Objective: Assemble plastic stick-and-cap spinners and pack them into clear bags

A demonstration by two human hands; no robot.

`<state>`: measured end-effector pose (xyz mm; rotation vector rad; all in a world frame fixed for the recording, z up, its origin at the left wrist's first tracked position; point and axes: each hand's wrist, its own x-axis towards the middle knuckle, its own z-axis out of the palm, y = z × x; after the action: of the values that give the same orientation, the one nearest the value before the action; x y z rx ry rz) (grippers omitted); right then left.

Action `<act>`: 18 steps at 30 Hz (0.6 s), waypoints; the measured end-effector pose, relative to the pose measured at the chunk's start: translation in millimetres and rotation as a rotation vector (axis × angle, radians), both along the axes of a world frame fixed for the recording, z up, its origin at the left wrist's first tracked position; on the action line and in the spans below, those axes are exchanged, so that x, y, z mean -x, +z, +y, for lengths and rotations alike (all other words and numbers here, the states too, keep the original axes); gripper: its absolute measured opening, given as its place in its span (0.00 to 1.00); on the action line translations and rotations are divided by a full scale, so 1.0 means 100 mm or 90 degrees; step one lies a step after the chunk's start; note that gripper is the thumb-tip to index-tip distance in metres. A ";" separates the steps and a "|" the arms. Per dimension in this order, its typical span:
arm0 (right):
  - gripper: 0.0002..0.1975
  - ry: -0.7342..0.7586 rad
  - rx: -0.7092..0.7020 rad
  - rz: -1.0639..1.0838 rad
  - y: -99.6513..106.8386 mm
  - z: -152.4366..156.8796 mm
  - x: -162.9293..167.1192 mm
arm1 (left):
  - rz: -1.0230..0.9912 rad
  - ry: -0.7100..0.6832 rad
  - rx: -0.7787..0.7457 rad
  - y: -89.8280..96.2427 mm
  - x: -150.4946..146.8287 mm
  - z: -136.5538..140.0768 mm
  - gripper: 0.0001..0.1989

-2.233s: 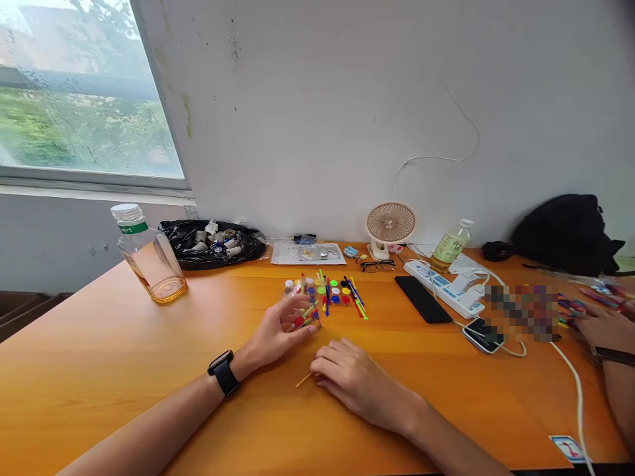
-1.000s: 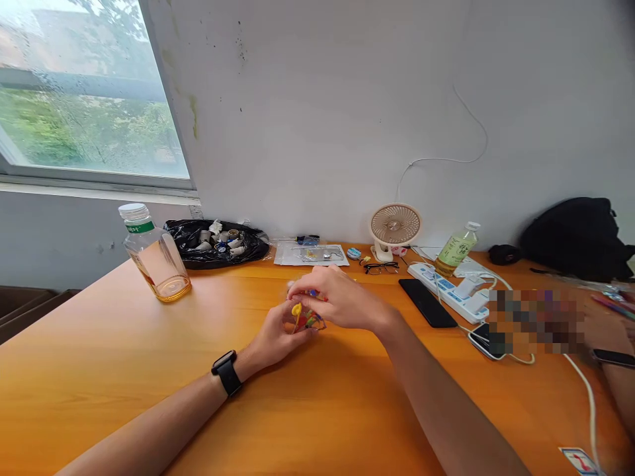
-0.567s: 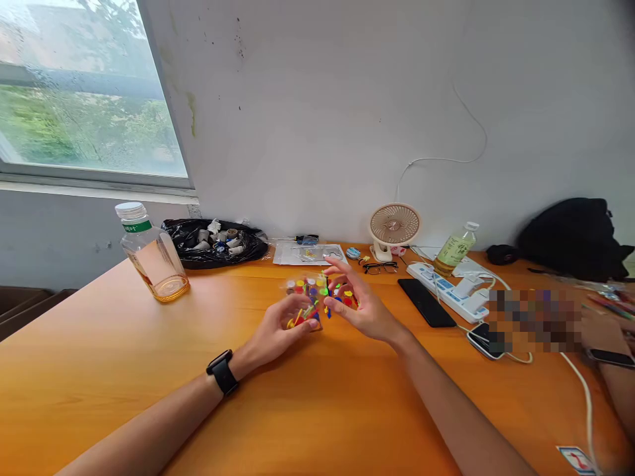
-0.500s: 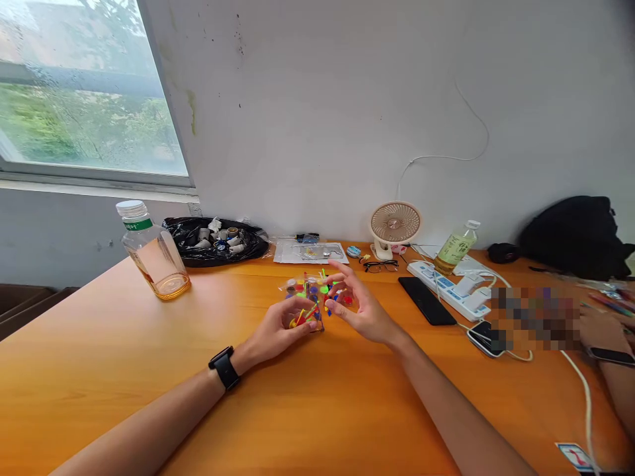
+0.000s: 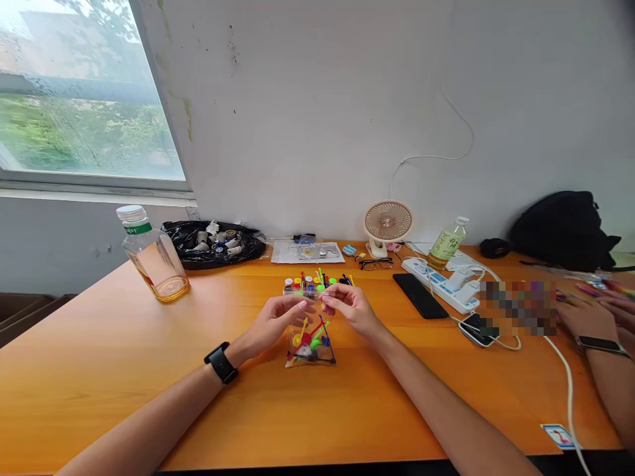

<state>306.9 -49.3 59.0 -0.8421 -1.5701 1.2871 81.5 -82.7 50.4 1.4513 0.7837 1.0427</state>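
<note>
A clear plastic bag (image 5: 311, 354) hangs in front of me, with colourful small plastic pieces such as yellow, red and green arrows and round discs in its lower part. My right hand (image 5: 356, 312) pinches the bag's top edge between thumb and fingers. At the upper left of the bag, the thumb and fingers of my left hand (image 5: 282, 322) are closed on its rim. Just behind my fingers, more coloured plastic pieces (image 5: 297, 281), round and stick-shaped, lie on the table, partly hidden by my hands.
A large bottle (image 5: 161, 264) stands at left beside a black plastic bag (image 5: 198, 258) of rubbish. Behind are a white packet (image 5: 282, 253), a fan (image 5: 387, 225) and glasses (image 5: 376, 264). A phone (image 5: 419, 295), power strip (image 5: 439, 284) and another person's hand (image 5: 590, 320) are at right.
My right hand has gone from spread fingers to a pinch on the bag's top. The bag, earlier bunched in my left hand, now hangs down with its pieces at the bottom.
</note>
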 end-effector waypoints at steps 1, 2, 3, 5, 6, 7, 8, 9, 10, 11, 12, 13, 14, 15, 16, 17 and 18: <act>0.19 -0.002 0.006 0.006 0.00 0.00 -0.01 | -0.021 0.036 -0.017 -0.01 0.00 0.02 0.21; 0.19 -0.004 0.007 0.010 0.00 0.01 -0.01 | -0.040 0.071 -0.036 -0.02 0.01 0.03 0.20; 0.19 -0.007 0.004 0.014 0.00 0.01 -0.02 | -0.054 0.099 -0.051 -0.03 0.02 0.05 0.19; 0.20 -0.013 -0.008 0.022 -0.01 0.02 -0.03 | -0.067 0.126 -0.067 -0.05 0.03 0.09 0.18; 0.20 -0.013 -0.014 0.024 -0.01 0.03 -0.03 | -0.071 0.132 -0.068 -0.05 0.04 0.10 0.18; 0.19 -0.011 -0.021 0.028 -0.01 0.04 -0.04 | -0.074 0.132 -0.068 -0.05 0.05 0.11 0.19; 0.18 -0.006 -0.026 0.030 -0.01 0.05 -0.05 | -0.077 0.129 -0.068 -0.05 0.06 0.12 0.19; 0.17 0.002 -0.030 0.031 -0.02 0.06 -0.05 | -0.079 0.125 -0.068 -0.05 0.08 0.13 0.20; 0.16 0.011 -0.032 0.032 -0.02 0.07 -0.07 | -0.081 0.121 -0.068 -0.04 0.09 0.14 0.19; 0.16 0.019 -0.033 0.033 -0.02 0.08 -0.08 | -0.082 0.117 -0.067 -0.03 0.11 0.15 0.19; 0.15 0.024 -0.034 0.034 -0.01 0.09 -0.09 | -0.083 0.114 -0.065 -0.03 0.13 0.16 0.18; 0.14 0.025 -0.033 0.037 -0.01 0.10 -0.10 | -0.084 0.110 -0.061 -0.02 0.14 0.16 0.18; 0.13 0.021 -0.030 0.040 -0.01 0.10 -0.11 | -0.084 0.106 -0.055 -0.02 0.16 0.17 0.18; 0.13 0.014 -0.025 0.043 -0.01 0.11 -0.12 | -0.083 0.101 -0.049 -0.01 0.17 0.18 0.18; 0.12 0.005 -0.016 0.045 -0.01 0.11 -0.12 | -0.083 0.097 -0.044 -0.01 0.18 0.18 0.18; 0.12 -0.003 -0.005 0.045 -0.02 0.11 -0.13 | -0.082 0.094 -0.041 -0.01 0.19 0.19 0.17; 0.11 -0.011 0.005 0.046 -0.02 0.11 -0.13 | -0.081 0.091 -0.040 0.00 0.20 0.19 0.16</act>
<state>319.7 -38.8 57.5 -0.8038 -1.4989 1.2990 62.0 -63.9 50.1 1.3825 0.7781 1.2654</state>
